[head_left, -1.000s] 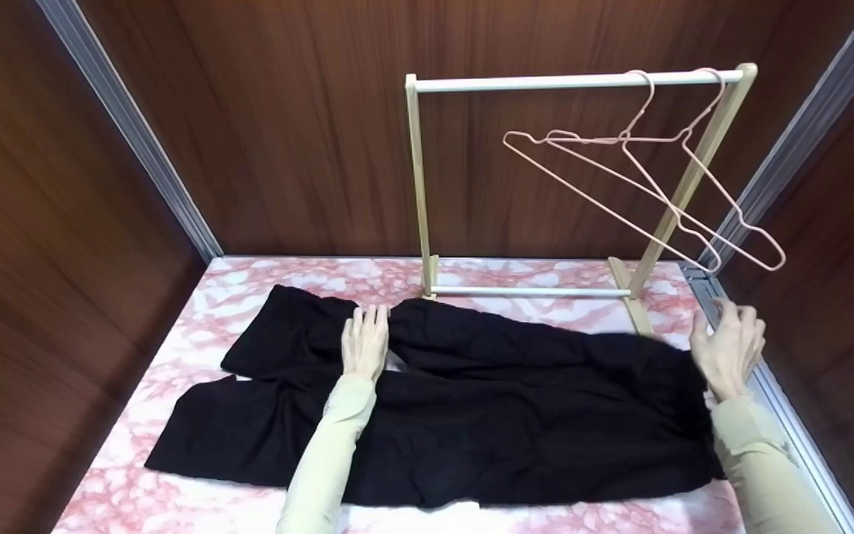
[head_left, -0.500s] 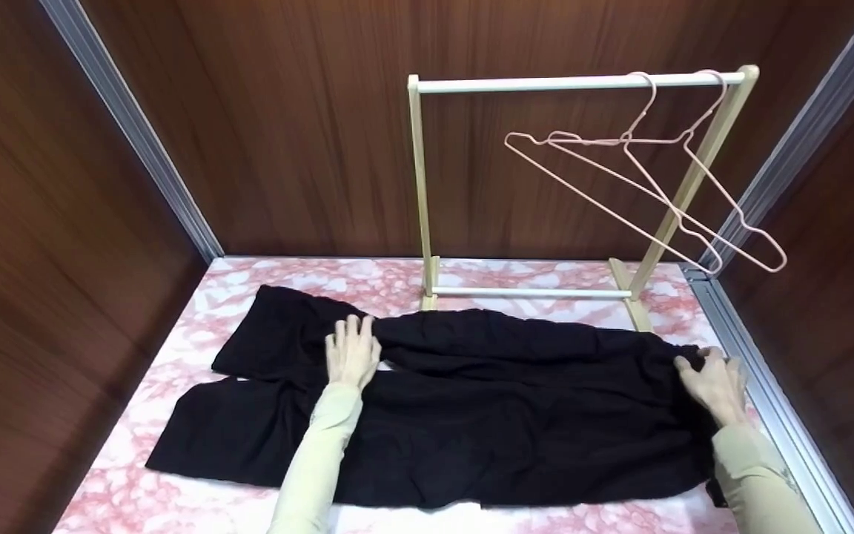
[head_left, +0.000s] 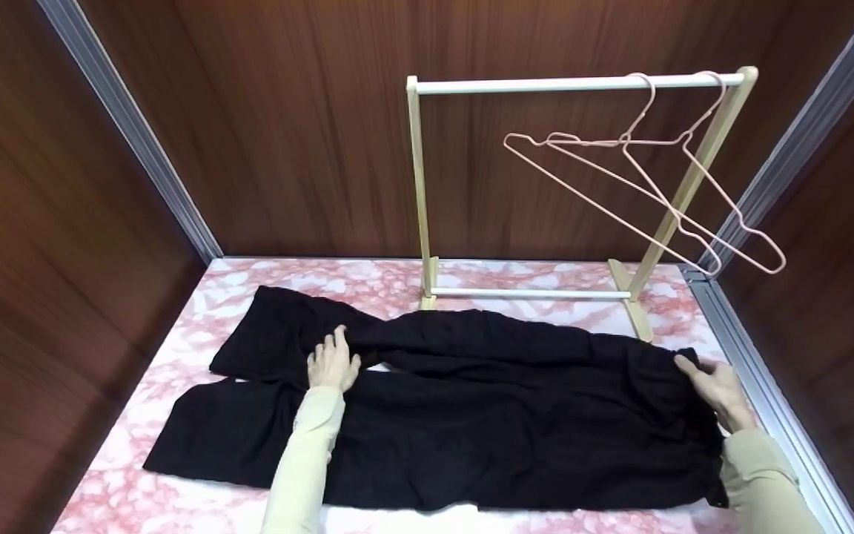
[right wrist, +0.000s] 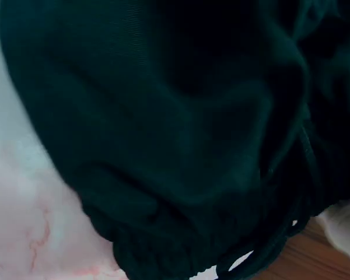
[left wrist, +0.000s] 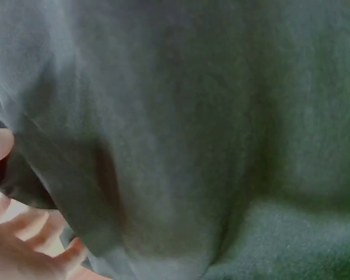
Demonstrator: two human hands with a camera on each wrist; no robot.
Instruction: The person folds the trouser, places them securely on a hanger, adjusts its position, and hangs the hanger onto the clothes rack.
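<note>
A pair of black trousers (head_left: 501, 430) lies lengthwise over the table, its legs toward the left and its gathered waistband at the right. My left hand (head_left: 333, 362) rests on the far leg, fingers loosely extended; in the left wrist view its fingertips (left wrist: 44, 233) show at the lower left beside the dark cloth. At the far corner of the waistband, my right hand (head_left: 722, 387) pinches the trousers with the thumb on top, other fingers partly hidden. The right wrist view shows the gathered waistband (right wrist: 163, 239) with a loop of cord, and part of the hand at the right edge.
Behind the trousers stands a small garment rack (head_left: 531, 294) with a white top rail. Two pink hangers (head_left: 605, 205) hang at its right end. Pink marbled tabletop (head_left: 130, 504) surrounds the cloth. Wood-grain walls and a metal rail (head_left: 775, 415) border the space.
My left hand has slid left and nearer along the trousers. The right hand has come from above the right edge down onto the waistband and taken hold. The far edge shifted slightly.
</note>
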